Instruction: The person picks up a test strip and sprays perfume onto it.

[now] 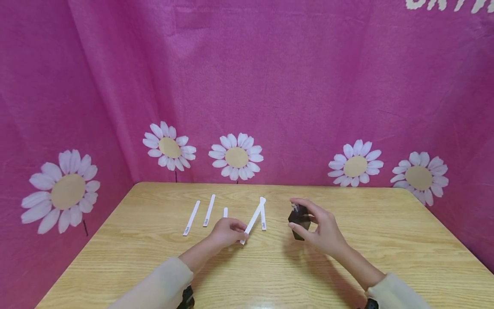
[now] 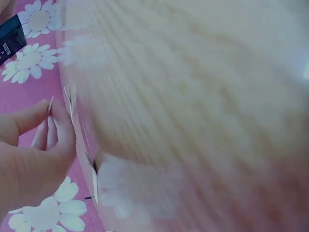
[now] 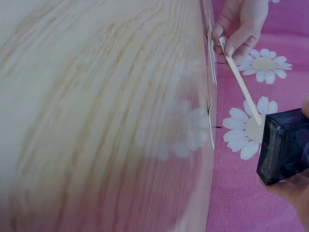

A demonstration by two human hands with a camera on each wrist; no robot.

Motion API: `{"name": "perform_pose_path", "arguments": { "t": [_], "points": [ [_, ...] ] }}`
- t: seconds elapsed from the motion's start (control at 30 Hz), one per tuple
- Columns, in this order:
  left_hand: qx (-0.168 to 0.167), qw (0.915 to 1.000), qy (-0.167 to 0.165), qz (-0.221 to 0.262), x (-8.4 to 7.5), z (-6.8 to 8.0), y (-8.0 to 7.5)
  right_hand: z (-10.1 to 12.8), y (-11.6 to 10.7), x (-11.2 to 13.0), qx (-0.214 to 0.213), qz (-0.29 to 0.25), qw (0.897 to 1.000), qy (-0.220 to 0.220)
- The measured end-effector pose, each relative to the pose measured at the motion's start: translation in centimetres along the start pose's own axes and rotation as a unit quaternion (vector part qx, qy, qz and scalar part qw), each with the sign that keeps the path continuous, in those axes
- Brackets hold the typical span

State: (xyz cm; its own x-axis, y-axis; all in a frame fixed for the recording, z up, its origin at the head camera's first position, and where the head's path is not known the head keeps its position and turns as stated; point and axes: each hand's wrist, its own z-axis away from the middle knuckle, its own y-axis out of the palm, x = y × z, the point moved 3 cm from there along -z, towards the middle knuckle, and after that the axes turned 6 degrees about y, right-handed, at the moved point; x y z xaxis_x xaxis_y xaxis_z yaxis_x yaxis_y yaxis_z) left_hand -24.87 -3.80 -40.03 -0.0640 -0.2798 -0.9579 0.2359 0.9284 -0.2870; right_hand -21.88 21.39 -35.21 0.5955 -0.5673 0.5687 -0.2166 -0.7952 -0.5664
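Note:
My left hand (image 1: 225, 232) pinches a white paper test strip (image 1: 252, 221) by its lower end, between thumb and fingers. The strip slants up and to the right, held above the table in the right wrist view. In my right hand (image 1: 326, 231) is a dark, square-sided perfume bottle (image 1: 299, 224) with a small sprayer on top. The index finger reaches over the sprayer, while the thumb lies along the bottle's near side. A gap separates the bottle from the held strip. The bottle (image 2: 12, 39) shows pale lettering in the left wrist view.
Further white strips lie on the wooden table (image 1: 146, 253): one strip (image 1: 191, 218) at far left, another strip (image 1: 209, 210) beside it, a strip (image 1: 225, 212) partly behind the left hand, and a strip (image 1: 263, 218) behind the held one. A pink flowered curtain (image 1: 285, 98) surrounds the table.

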Motion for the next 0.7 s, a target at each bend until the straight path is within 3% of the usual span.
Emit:
{"name": "perform_pose_path", "arguments": {
  "t": [0.2, 0.7],
  "points": [
    [0.021, 0.9992, 0.002, 0.035, 0.1, 0.3, -0.3, -0.2, 0.3, 0.1, -0.001, -0.011, 1.000, -0.006],
    [0.057, 0.9968, 0.040, 0.039, -0.6, 0.8, -0.6, -0.9, 1.2, 0.4, 0.004, 0.002, 1.000, 0.002]
  ]
}}
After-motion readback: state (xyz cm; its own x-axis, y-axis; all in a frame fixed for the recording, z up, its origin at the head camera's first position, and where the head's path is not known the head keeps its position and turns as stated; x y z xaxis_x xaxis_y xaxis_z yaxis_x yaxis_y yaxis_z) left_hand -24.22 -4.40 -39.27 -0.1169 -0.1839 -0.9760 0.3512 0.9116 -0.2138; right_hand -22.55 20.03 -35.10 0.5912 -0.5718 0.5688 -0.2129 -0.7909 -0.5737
